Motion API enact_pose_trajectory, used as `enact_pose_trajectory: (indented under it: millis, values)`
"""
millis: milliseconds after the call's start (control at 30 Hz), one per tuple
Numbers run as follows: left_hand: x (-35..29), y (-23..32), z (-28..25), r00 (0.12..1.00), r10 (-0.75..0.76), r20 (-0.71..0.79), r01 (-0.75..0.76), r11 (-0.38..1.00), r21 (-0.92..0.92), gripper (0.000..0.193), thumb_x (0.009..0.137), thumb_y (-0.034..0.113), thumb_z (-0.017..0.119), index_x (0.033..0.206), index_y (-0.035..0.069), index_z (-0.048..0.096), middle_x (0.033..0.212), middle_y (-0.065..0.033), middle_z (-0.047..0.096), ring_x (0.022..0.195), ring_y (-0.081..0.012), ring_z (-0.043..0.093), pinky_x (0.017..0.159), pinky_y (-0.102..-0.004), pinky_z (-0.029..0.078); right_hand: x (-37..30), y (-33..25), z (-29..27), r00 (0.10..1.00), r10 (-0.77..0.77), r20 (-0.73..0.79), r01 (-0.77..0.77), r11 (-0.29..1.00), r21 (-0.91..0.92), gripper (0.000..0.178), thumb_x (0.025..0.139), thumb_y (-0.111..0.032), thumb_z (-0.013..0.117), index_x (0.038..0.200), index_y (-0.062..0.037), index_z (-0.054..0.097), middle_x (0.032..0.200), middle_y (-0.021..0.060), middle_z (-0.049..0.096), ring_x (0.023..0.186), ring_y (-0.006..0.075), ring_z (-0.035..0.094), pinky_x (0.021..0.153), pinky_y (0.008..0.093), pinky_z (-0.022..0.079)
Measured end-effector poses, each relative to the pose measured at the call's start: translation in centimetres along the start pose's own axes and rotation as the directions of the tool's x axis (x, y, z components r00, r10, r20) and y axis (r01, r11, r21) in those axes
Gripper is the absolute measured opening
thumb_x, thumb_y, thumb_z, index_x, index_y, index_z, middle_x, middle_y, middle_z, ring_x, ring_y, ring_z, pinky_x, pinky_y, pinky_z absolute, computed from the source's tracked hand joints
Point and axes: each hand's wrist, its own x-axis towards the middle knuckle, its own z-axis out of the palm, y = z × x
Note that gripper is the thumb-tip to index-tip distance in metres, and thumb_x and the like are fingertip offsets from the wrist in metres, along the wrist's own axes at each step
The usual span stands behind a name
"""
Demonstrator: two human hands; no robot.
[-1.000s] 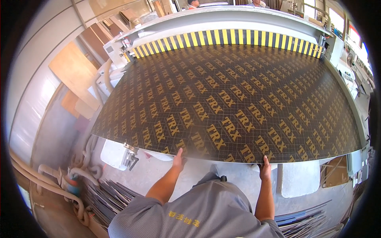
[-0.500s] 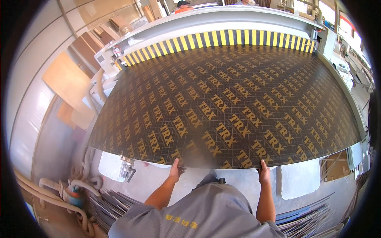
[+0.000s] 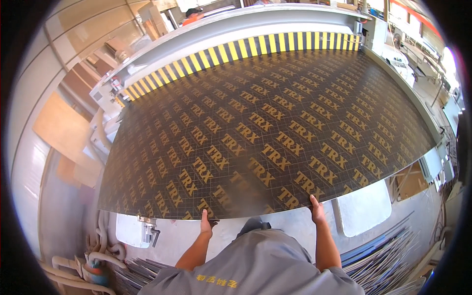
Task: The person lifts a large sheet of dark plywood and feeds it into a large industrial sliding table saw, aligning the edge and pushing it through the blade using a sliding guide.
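A large dark brown panel (image 3: 305, 125), with a repeated gold pattern and thin grid lines, lies flat before me. Its far edge meets a yellow-and-black striped guard (image 3: 246, 48) on a long machine beam (image 3: 236, 28). My left hand (image 3: 207, 225) grips the near edge left of my body, thumb on top and fingers underneath, mostly hidden. Farther right along that same edge, my right hand (image 3: 317, 211) holds the panel in the same way. Whatever supports the panel's middle is covered by it.
White table wings (image 3: 364, 209) and a metal clamp (image 3: 148, 231) show below the near edge. Thin strips lie in piles on the floor (image 3: 381, 255). Hoses (image 3: 101, 260) stand at lower left, with leaning boards (image 3: 64, 125) above. Behind the beam is a person in orange (image 3: 191, 17).
The view has turned and tilted, so the machine and panel sit farther left and slope more. Both hands keep hold of the near edge.
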Motion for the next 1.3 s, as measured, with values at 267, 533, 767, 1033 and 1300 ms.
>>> enact_pose_trajectory:
  millis: [267,533,767,1033,1300]
  values:
    - [0.5,-0.2,0.9,0.999,0.043,-0.014,-0.042,0.997,0.061,0.067,0.094,0.071,0.059,0.116,0.009,0.067,0.094,-0.0056,0.073,0.073,-0.0216,0.069,0.064,-0.0335,0.051,1.4,1.7,-2.4,0.998,0.018,-0.054,-0.023,0.995,-0.094,0.055,0.104,-0.034,0.062,0.144,0.0040,0.055,0.139,0.0122,0.064,0.124,0.0254,0.063,0.110,0.0384,0.048]
    - [1.7,-1.3,-0.3,0.990,0.081,-0.113,-0.075,0.996,0.056,0.067,0.095,0.072,0.056,0.113,0.008,0.067,0.093,-0.0055,0.073,0.073,-0.0204,0.069,0.060,-0.0326,0.050,0.0,0.3,-0.1,1.000,-0.005,-0.022,0.006,0.999,0.036,0.054,0.103,-0.034,0.063,0.141,0.0037,0.057,0.137,0.0117,0.065,0.123,0.0246,0.063,0.109,0.0380,0.048]
    - [0.8,-0.8,0.4,0.993,0.036,-0.113,-0.027,0.996,0.080,0.071,0.095,0.075,0.053,0.125,0.011,0.065,0.094,-0.0089,0.071,0.076,-0.0266,0.066,0.069,-0.0388,0.048,0.4,1.1,-0.8,0.997,-0.068,-0.029,0.067,0.997,-0.035,0.056,0.103,-0.034,0.064,0.143,0.0037,0.054,0.138,0.0118,0.063,0.123,0.0251,0.062,0.110,0.0379,0.047]
    - [0.9,-0.8,0.2,0.994,0.045,-0.102,-0.036,0.996,0.087,0.069,0.097,0.073,0.053,0.120,0.009,0.066,0.094,-0.0072,0.073,0.073,-0.0239,0.067,0.064,-0.0364,0.049,0.7,2.0,-0.9,0.993,-0.096,-0.069,0.090,0.993,-0.080,0.058,0.103,-0.036,0.065,0.143,0.0034,0.053,0.136,0.0105,0.063,0.122,0.0231,0.061,0.109,0.0372,0.047]
    - [2.8,-1.7,-1.2,0.995,0.061,-0.081,-0.048,0.987,0.155,0.069,0.101,0.071,0.045,0.120,0.009,0.066,0.094,-0.0100,0.073,0.073,-0.0265,0.067,0.066,-0.0378,0.048,1.9,3.6,-2.9,0.991,-0.089,-0.098,0.065,0.972,-0.226,0.058,0.103,-0.040,0.063,0.141,0.0031,0.055,0.131,0.0100,0.065,0.118,0.0215,0.062,0.104,0.0358,0.048]
